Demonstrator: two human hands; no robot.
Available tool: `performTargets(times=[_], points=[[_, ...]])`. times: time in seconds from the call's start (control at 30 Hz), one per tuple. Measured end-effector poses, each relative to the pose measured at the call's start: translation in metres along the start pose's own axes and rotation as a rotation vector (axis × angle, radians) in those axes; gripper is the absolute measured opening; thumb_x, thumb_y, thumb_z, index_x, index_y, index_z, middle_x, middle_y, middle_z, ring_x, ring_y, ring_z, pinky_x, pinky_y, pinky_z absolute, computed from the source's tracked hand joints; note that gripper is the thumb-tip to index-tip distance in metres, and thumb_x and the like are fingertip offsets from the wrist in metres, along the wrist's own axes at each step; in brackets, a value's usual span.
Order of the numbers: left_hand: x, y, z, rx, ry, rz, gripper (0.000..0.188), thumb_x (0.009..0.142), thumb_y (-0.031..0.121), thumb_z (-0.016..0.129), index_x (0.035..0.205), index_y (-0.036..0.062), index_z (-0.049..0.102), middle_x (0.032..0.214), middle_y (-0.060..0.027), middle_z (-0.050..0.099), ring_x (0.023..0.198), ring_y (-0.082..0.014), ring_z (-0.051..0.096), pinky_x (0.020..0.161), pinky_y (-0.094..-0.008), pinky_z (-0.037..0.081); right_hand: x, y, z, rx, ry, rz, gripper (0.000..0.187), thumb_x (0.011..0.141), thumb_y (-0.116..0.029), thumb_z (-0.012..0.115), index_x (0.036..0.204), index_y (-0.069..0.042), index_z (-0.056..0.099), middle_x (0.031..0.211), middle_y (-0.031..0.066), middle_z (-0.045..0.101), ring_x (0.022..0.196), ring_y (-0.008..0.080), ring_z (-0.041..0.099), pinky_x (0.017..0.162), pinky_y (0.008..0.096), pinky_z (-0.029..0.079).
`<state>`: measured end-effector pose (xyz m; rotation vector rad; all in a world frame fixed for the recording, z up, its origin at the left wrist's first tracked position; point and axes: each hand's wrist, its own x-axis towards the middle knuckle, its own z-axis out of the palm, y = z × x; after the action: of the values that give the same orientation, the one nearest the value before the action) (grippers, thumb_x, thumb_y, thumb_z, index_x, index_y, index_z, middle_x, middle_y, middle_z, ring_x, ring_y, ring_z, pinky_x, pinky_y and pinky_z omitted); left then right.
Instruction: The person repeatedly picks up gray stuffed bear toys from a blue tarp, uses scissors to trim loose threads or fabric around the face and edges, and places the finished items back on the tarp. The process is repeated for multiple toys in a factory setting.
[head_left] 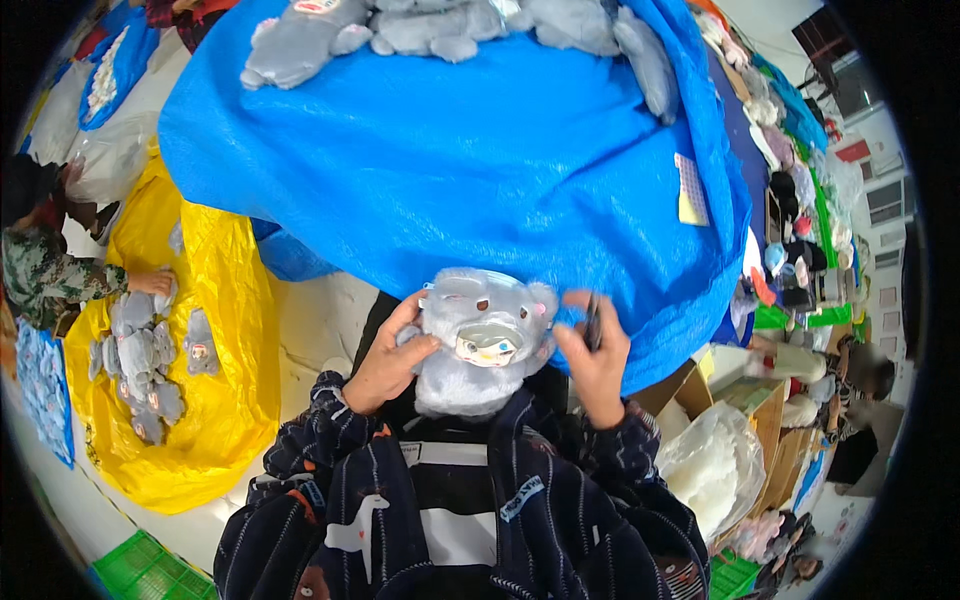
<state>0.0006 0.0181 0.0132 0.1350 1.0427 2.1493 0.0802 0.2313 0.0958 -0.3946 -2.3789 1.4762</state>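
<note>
A grey plush toy [468,385], fluffy with round ears and a pale doll-like face on its front, is upright before my chest. My left hand [388,362] grips its left side, thumb on the front. On the other side, my right hand [598,358] is close to the toy's edge, with fingers curled round a small dark tool [594,325]. Motion blurs those fingertips and the tool, so its kind is unclear. Whether the right thumb touches the plush cannot be made out.
A blue sheet [430,170] spreads ahead, with several grey plush toys [440,30] along its far side. At left, a co-worker's hand [152,283] reaches over a yellow sheet [225,400] bearing more plush. White stuffing in a clear bag [705,470] and cardboard boxes [765,420] stand at right.
</note>
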Motion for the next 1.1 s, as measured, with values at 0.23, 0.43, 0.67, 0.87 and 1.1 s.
performTargets(times=[0.23, 0.43, 0.67, 0.87, 1.1], points=[[-0.001, 0.034, 0.011, 0.358, -0.232, -0.042, 0.064, 0.078, 0.013, 0.064, 0.132, 0.0029, 0.030, 0.116, -0.0091, 0.047, 0.106, -0.0155, 0.046, 0.089, -0.0290, 0.039, -0.008, 0.015, 0.012, 0.033, -0.043, 0.011, 0.023, 0.078, -0.015, 0.065, 0.087, 0.004, 0.056, 0.074, 0.0105, 0.054, 0.065, 0.0155, 0.050, 0.058, 0.0267, 0.040], [0.011, 0.033, 0.028, 0.555, -0.059, 0.036, 0.024, 0.086, 0.020, 0.056, 0.100, 0.0002, 0.057, 0.087, -0.0022, 0.059, 0.081, -0.0077, 0.053, 0.070, -0.0235, 0.044, -0.004, 0.022, 0.020, 0.259, -0.170, 0.289, 0.023, 0.080, -0.017, 0.063, 0.085, 0.004, 0.056, 0.069, 0.0084, 0.053, 0.061, 0.0145, 0.049, 0.055, 0.0270, 0.040], [0.017, 0.028, 0.028, 0.563, 0.017, 0.052, 0.027, 0.091, 0.026, 0.049, 0.092, 0.0012, 0.059, 0.082, 0.0000, 0.059, 0.076, -0.0053, 0.050, 0.066, -0.0216, 0.041, -0.006, -0.010, -0.006, -0.256, -0.158, -0.343, 0.038, 0.072, -0.017, 0.068, 0.105, -0.003, 0.059, 0.087, 0.0104, 0.056, 0.070, 0.0229, 0.057, 0.062, 0.0302, 0.047], [0.016, 0.029, 0.029, 0.574, 0.017, 0.002, 0.029, 0.091, 0.027, 0.048, 0.094, 0.0010, 0.059, 0.083, -0.0003, 0.058, 0.078, -0.0059, 0.050, 0.067, -0.0222, 0.041, -0.011, -0.010, 0.000, -0.437, -0.173, -0.409, 0.034, 0.071, -0.018, 0.069, 0.102, -0.006, 0.062, 0.082, 0.0070, 0.056, 0.062, 0.0211, 0.057, 0.053, 0.0304, 0.046], [0.016, 0.034, 0.033, 0.604, -0.031, 0.010, 0.032, 0.092, 0.029, 0.047, 0.093, -0.0006, 0.058, 0.083, -0.0011, 0.059, 0.077, -0.0062, 0.050, 0.066, -0.0226, 0.041, -0.009, -0.011, -0.002, -0.414, -0.189, -0.390, 0.033, 0.071, -0.018, 0.070, 0.101, -0.005, 0.063, 0.080, 0.0071, 0.056, 0.060, 0.0212, 0.057, 0.053, 0.0305, 0.046]])
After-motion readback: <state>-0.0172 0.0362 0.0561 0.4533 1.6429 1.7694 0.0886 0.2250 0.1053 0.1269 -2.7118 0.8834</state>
